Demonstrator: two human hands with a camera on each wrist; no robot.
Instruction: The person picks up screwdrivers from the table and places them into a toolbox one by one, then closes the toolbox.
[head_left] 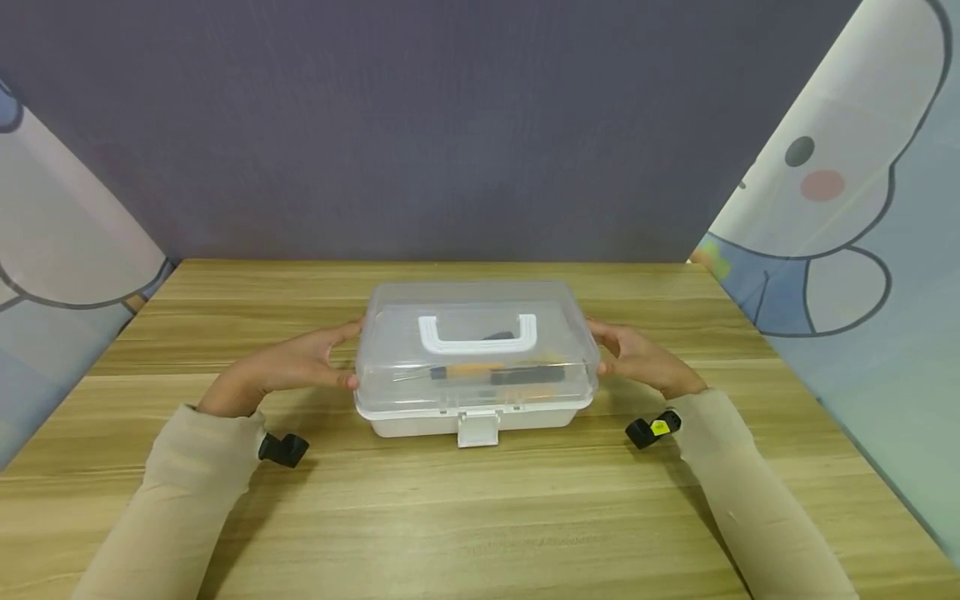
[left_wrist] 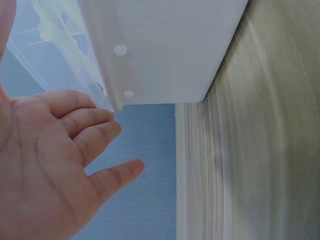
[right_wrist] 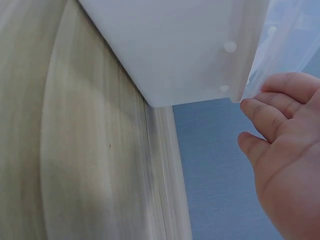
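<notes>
A toolbox [head_left: 477, 423] with a white base and a clear lid stands on the table, its lid down. Orange and black tools show blurrily through the lid; their exact kinds are hard to make out. A white carrying handle [head_left: 477, 344] lies across the top, and a white latch [head_left: 477, 429] juts from the front. At the lid's left end, my left hand [head_left: 303, 360] touches the side with thumb and fingers spread and fairly straight. My right hand [head_left: 637, 358] touches the opposite end the same way; its fingertips meet the lid's rim in the right wrist view.
The wood-grain table [head_left: 480, 517] extends around the toolbox. A dark grey panel [head_left: 450, 133] rises behind it, and walls with cartoon prints [head_left: 817, 275] flank both sides. Each sleeve carries a small black wrist device [head_left: 283, 450].
</notes>
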